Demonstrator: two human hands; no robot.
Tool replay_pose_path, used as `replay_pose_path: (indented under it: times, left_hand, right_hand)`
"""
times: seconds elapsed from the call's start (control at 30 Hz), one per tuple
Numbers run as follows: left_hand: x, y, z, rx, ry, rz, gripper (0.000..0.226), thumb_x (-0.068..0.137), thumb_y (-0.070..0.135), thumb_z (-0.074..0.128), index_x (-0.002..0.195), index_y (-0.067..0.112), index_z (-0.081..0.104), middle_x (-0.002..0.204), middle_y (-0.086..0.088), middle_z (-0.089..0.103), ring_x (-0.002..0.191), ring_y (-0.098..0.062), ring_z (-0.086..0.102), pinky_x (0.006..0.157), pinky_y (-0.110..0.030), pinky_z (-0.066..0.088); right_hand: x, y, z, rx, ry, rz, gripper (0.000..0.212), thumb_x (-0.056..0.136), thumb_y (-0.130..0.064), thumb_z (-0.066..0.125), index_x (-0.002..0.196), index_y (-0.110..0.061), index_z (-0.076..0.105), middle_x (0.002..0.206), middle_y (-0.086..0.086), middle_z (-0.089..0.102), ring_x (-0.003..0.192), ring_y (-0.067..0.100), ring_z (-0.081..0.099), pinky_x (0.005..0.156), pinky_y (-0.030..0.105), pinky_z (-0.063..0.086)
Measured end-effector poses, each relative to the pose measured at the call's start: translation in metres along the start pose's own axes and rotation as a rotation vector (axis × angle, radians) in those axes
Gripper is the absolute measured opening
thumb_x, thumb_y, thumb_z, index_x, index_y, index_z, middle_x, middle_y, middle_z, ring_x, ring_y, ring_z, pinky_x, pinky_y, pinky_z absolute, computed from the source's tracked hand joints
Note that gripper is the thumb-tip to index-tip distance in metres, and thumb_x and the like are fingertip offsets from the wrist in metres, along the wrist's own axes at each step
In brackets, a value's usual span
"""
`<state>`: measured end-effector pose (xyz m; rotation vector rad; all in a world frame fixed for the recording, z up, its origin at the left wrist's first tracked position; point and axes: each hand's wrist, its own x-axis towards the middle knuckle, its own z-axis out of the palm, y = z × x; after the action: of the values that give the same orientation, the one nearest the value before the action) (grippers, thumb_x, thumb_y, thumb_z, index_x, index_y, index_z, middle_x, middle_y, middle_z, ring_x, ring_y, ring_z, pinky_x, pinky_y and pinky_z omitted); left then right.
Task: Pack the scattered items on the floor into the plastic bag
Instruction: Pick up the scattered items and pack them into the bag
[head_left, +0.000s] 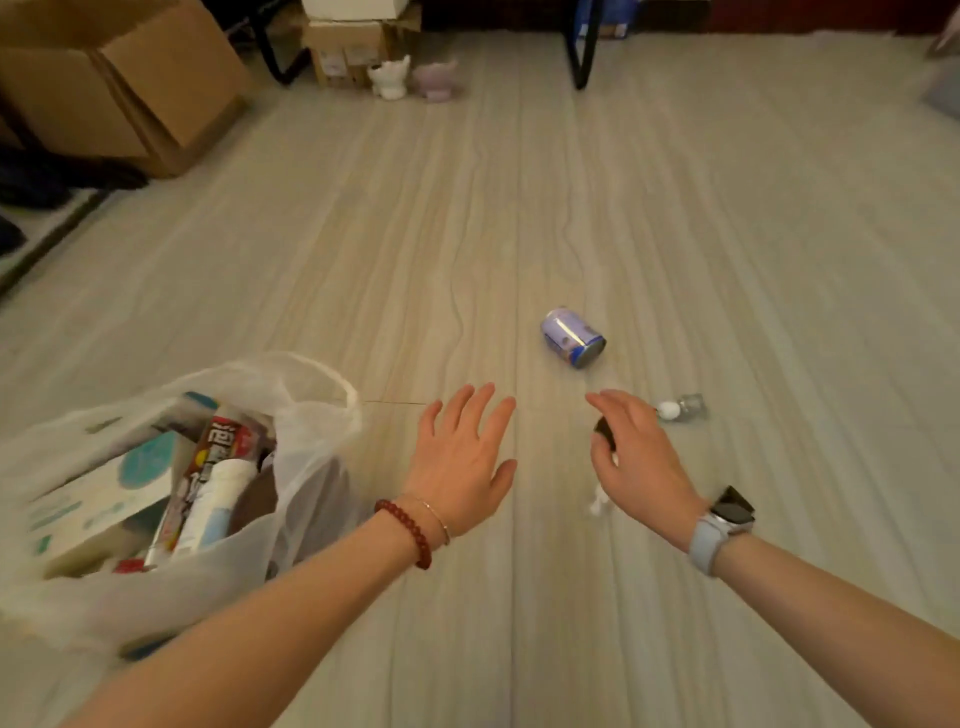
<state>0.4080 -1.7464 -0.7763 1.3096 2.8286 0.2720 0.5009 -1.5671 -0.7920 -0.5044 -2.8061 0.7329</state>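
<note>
A white translucent plastic bag (311, 467) stands open on the floor at the left, holding a box, a tube and a white bottle. My left hand (457, 457) hovers just right of the bag, palm down, fingers spread and holding nothing. My right hand (636, 457) is curled over a small dark item (604, 434); a blurred white piece (600, 503) shows below the hand. A blue can (571, 338) lies on its side on the floor beyond both hands. Just right of my right hand lies a small clear bottle (683, 408) with a white cap.
Cardboard boxes (119, 88) stand at the far left, with dark cloth (52, 182) beside them. Two small plush toys (390, 78) sit at the back by more boxes. A black furniture leg (582, 52) stands at the far middle.
</note>
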Motion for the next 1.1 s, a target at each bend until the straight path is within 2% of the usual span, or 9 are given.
replay_pose_path:
  times: [0.1,0.3,0.4,0.5,0.6,0.67,0.73,0.9,1.1]
  left_hand:
    - [0.027,0.049,0.049,-0.091,-0.197,-0.021,0.064,0.09,0.041,0.041,0.143,0.019,0.015,0.151,-0.008,0.016,0.137,-0.027,0.018,0.108,-0.042,0.023]
    - [0.056,0.123,0.145,-0.295,-0.338,-0.266,0.062,0.088,0.041,0.048,0.138,0.013,0.024,0.136,-0.01,0.033,0.122,-0.028,0.032,0.094,-0.038,0.039]
    - [0.063,0.134,0.167,-0.275,-0.289,-0.316,0.043,0.091,0.029,0.047,0.128,0.009,0.038,0.124,-0.011,0.042,0.11,-0.027,0.04,0.087,-0.036,0.043]
    - [0.064,0.129,0.163,-0.325,-0.278,-0.285,0.032,0.092,0.019,0.045,0.12,0.006,0.047,0.116,-0.013,0.048,0.1,-0.027,0.047,0.083,-0.037,0.044]
    - [0.061,0.109,0.13,-0.308,-0.215,-0.169,0.029,0.09,0.019,0.048,0.117,0.006,0.052,0.107,-0.012,0.051,0.086,-0.026,0.053,0.073,-0.037,0.048]
    - [0.064,0.088,0.094,-0.258,-0.151,-0.08,0.028,0.089,0.021,0.048,0.112,0.008,0.055,0.099,-0.01,0.054,0.072,-0.025,0.054,0.063,-0.036,0.049]
    - [0.068,0.066,0.056,-0.227,-0.104,-0.022,0.033,0.083,0.026,0.042,0.102,0.005,0.06,0.088,-0.011,0.057,0.058,-0.026,0.055,0.051,-0.033,0.049]
    - [0.05,0.01,-0.032,-0.104,0.127,-0.013,0.034,0.079,0.029,0.042,0.099,0.009,0.061,0.084,-0.005,0.06,0.059,-0.017,0.053,0.053,-0.027,0.046]
    - [-0.033,-0.078,-0.091,-0.043,0.435,-0.385,0.033,0.08,0.03,0.048,0.104,0.012,0.062,0.087,-0.004,0.058,0.07,-0.017,0.05,0.064,-0.035,0.041]
  right_hand:
    - [-0.036,0.076,-0.007,-0.086,-0.042,0.208,0.052,0.082,-0.028,0.036,0.128,-0.007,0.048,0.128,0.018,0.05,0.12,0.037,0.044,0.098,0.046,0.039]
    - [-0.073,0.17,0.005,-0.275,-0.439,0.38,0.072,0.086,-0.056,0.042,0.143,-0.038,0.002,0.156,-0.001,-0.007,0.141,0.032,-0.009,0.112,0.051,0.005]
    - [-0.073,0.178,0.019,-0.327,-0.426,0.369,0.064,0.084,-0.051,0.05,0.14,-0.03,0.027,0.152,0.012,0.014,0.138,0.037,0.011,0.108,0.05,0.02]
    - [-0.067,0.179,0.031,-0.349,-0.286,0.303,0.038,0.075,-0.033,0.07,0.106,-0.014,0.061,0.125,0.023,0.051,0.111,0.045,0.048,0.082,0.049,0.048]
    - [-0.059,0.165,0.023,-0.275,-0.172,0.214,0.033,0.069,-0.027,0.077,0.093,-0.009,0.063,0.101,0.019,0.066,0.086,0.034,0.066,0.055,0.035,0.055]
    - [-0.048,0.145,0.009,-0.203,-0.08,0.155,0.03,0.071,-0.026,0.076,0.09,-0.008,0.061,0.072,0.008,0.07,0.055,0.02,0.065,0.034,0.024,0.041]
    - [-0.026,0.114,-0.003,-0.128,-0.011,0.106,0.026,0.076,-0.028,0.071,0.088,-0.008,0.059,0.048,0.001,0.06,0.033,0.016,0.052,0.03,0.015,0.019]
    - [0.029,0.011,-0.002,0.393,0.13,0.106,0.038,0.086,-0.046,0.046,0.097,-0.011,0.056,0.072,-0.001,0.059,0.065,0.021,0.056,0.056,0.028,0.032]
    - [0.054,-0.103,0.024,0.613,0.09,-0.187,0.042,0.082,-0.048,0.039,0.101,-0.015,0.055,0.086,-0.017,0.05,0.07,-0.008,0.05,0.063,0.003,0.036]
